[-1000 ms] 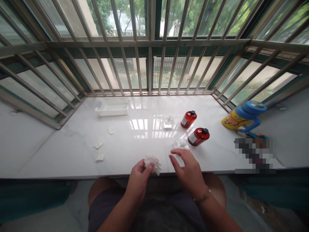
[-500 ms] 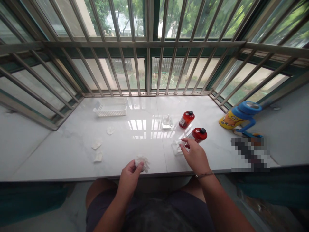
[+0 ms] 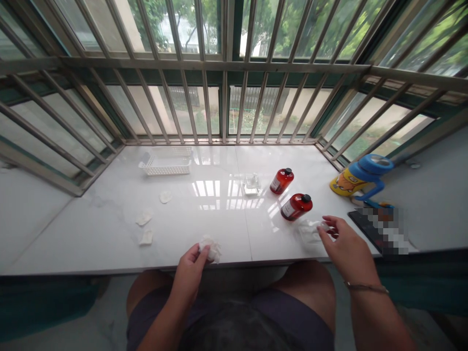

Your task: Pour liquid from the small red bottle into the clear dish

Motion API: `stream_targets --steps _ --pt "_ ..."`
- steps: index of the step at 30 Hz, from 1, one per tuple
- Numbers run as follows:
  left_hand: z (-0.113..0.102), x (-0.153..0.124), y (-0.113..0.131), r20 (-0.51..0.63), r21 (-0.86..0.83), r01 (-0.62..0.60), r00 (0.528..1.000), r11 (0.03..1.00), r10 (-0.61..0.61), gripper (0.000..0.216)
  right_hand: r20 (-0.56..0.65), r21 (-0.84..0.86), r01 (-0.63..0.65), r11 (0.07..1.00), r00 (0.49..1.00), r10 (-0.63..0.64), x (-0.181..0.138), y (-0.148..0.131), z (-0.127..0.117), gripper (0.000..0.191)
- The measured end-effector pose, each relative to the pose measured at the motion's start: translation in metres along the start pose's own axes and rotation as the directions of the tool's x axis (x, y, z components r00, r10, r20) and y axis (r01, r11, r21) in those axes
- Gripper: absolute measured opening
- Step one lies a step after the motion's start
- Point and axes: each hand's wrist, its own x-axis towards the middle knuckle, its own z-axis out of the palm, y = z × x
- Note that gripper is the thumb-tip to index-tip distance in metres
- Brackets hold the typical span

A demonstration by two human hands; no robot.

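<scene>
My left hand (image 3: 190,261) is closed on a crumpled white tissue (image 3: 212,249) just above the counter's front edge. My right hand (image 3: 345,236) pinches one end of a clear, square-looking container (image 3: 309,231), whose outline is blurred. That container is in front of the nearer red bottle (image 3: 297,207), which has a black cap and a white label. A second red bottle (image 3: 281,181) stands behind it. To their left, another clear square container (image 3: 252,185) rests on the counter.
A white perforated basket (image 3: 168,168) stands at the back left. Three white tissue pieces, one of them round (image 3: 165,197), lie at left. On the right are a blue and yellow water bottle (image 3: 360,175) and a dark flat object (image 3: 365,226), partly pixelated. Metal bars (image 3: 224,107) line the window.
My right hand has moved to the right with the clear container, from left of the nearer red bottle to its right front. My left hand still holds the tissue, barely shifted.
</scene>
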Motion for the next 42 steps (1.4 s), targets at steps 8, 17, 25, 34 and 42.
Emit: stream_targets --steps 8,17,25,34,42 --pt "0.003 0.0 0.0 0.027 -0.044 -0.006 1.0 0.999 0.008 0.05 -0.089 -0.067 -0.068 0.995 0.994 0.062 0.011 0.047 0.015 0.045" --pt "0.021 -0.013 0.007 0.22 0.247 -0.121 0.973 0.961 0.065 0.038 0.016 0.376 0.272 0.886 0.954 -0.3 -0.046 -0.085 0.029 0.028" --pt "0.035 -0.021 0.007 0.365 0.238 -0.296 0.91 0.925 0.197 0.027 0.514 0.695 -0.092 0.713 0.757 -0.403 -0.097 -0.168 0.064 0.016" --pt "-0.073 0.02 0.022 0.004 0.704 -0.294 0.912 0.647 0.411 0.037 0.074 0.242 0.289 0.926 0.946 -0.314 -0.038 -0.089 0.08 0.02" --pt "-0.148 0.044 0.018 -0.096 0.871 -0.225 0.795 0.438 0.6 0.036 0.165 0.019 0.553 0.833 0.82 -0.548 -0.047 -0.066 0.117 0.022"
